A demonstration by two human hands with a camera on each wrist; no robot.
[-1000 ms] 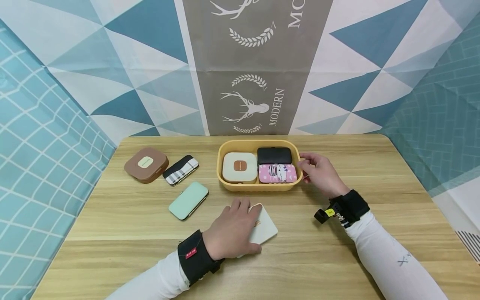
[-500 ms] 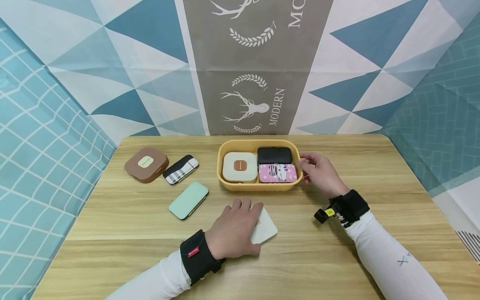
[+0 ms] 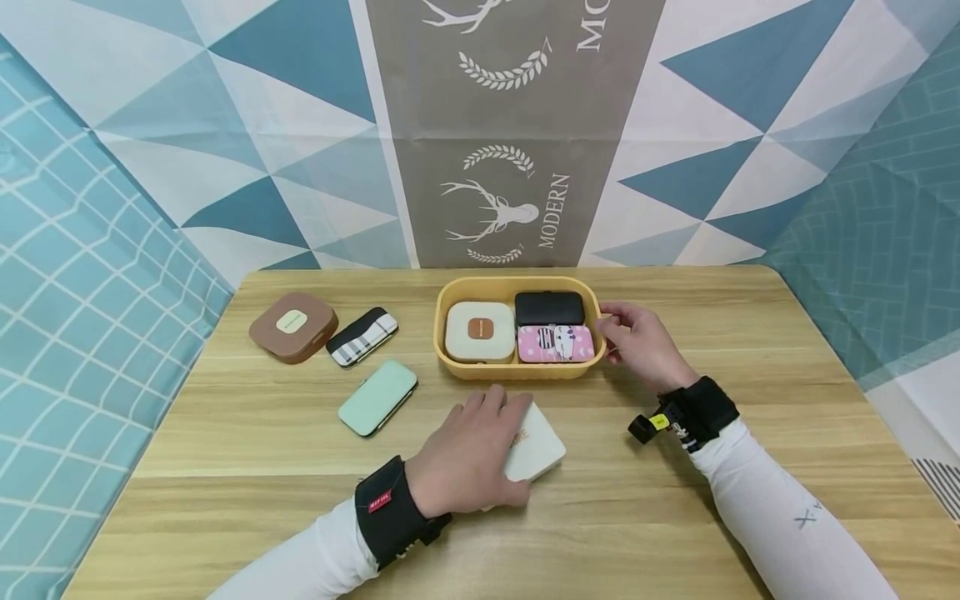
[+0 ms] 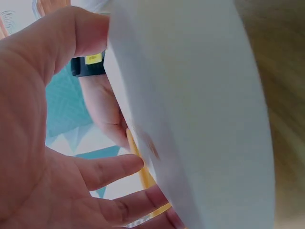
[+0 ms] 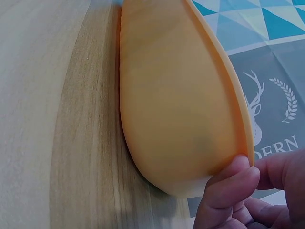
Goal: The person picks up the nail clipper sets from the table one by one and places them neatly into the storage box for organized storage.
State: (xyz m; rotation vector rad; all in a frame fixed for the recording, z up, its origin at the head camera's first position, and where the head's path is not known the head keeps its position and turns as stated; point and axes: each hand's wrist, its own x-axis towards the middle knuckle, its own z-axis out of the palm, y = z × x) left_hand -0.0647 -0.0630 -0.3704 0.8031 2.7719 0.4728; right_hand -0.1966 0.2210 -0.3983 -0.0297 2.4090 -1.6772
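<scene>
A white square case point(image 3: 538, 443) with orange lettering is gripped by my left hand point(image 3: 468, 454), thumb on the near edge and fingers across the far side. Up close in the left wrist view, the white case hides much of the scene, with the thumb touching its edge. My right hand point(image 3: 643, 346) pinches the right end of a yellow basket's rim point(image 3: 517, 372) between thumb and fingers. Inside the basket lie a cream square case point(image 3: 465, 340) with a brown label, a black case point(image 3: 549, 308) and a pink cartoon-cat case point(image 3: 555, 343).
Left of the basket, a brown square case point(image 3: 292, 327), a black-and-plaid case point(image 3: 362, 337) and a mint-green case point(image 3: 378, 397) lie on the wooden table point(image 3: 247, 517). A patterned cloth backdrop point(image 3: 491, 150) rises behind the table's far edge.
The white case has shifted slightly right and its near right edge now looks raised, with the left hand moving along with it. The right hand stays at the basket rim.
</scene>
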